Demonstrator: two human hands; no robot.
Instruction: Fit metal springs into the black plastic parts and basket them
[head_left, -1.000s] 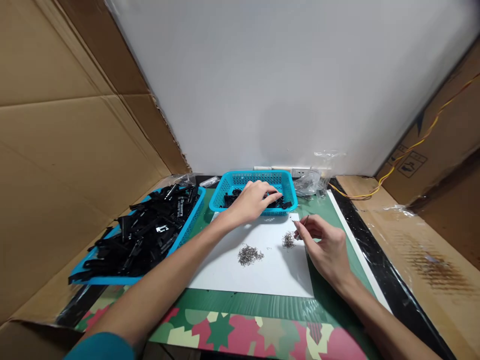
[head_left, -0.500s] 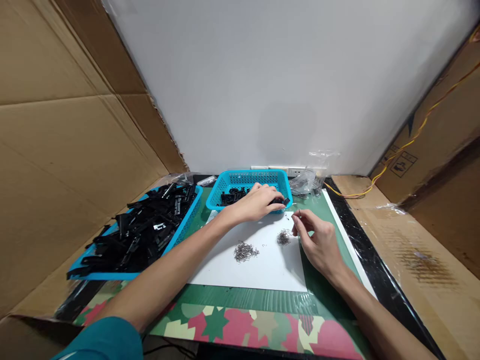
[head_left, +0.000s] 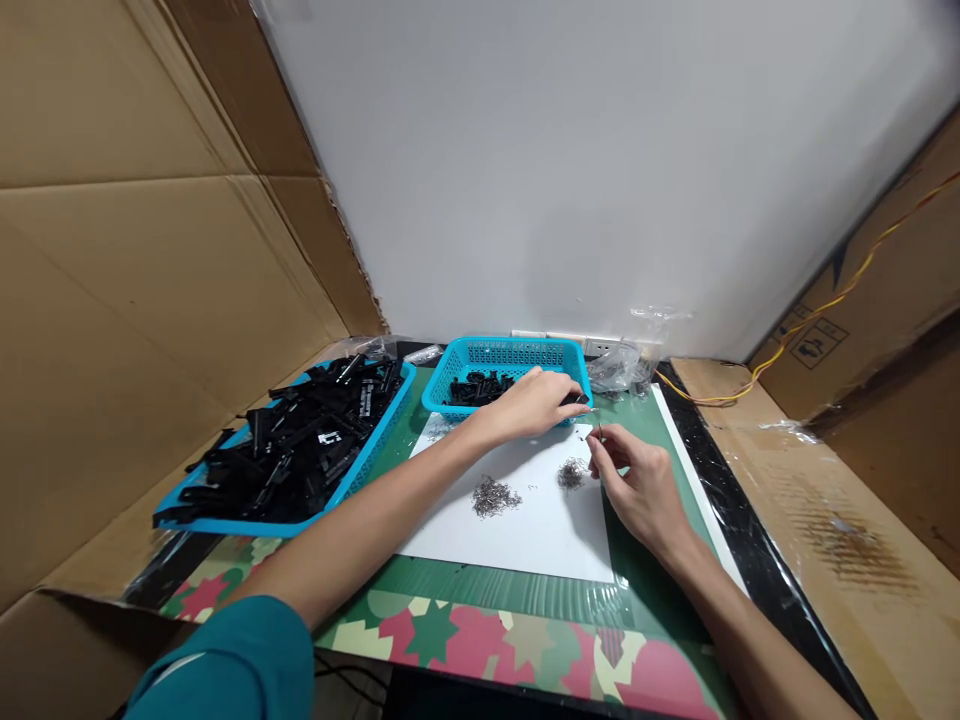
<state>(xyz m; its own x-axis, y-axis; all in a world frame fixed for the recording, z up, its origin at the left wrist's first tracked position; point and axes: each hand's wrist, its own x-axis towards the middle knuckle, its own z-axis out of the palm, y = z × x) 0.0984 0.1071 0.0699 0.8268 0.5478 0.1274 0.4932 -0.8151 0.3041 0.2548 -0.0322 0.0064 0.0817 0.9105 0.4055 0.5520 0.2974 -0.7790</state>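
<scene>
Left hand [head_left: 536, 404] pinching black part [head_left: 576, 399], long axis sideways, right hand [head_left: 636, 478] pinching upright thin piece [head_left: 600, 432]

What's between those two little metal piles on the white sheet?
In the head view, a tiny metal piece, maybe two, lies there on the white sheet.

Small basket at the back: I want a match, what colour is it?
The small basket is turquoise blue, head view.

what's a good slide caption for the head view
Left hand holding black part over blue perforated basket, right hand beside pile of metal pieces.
</scene>
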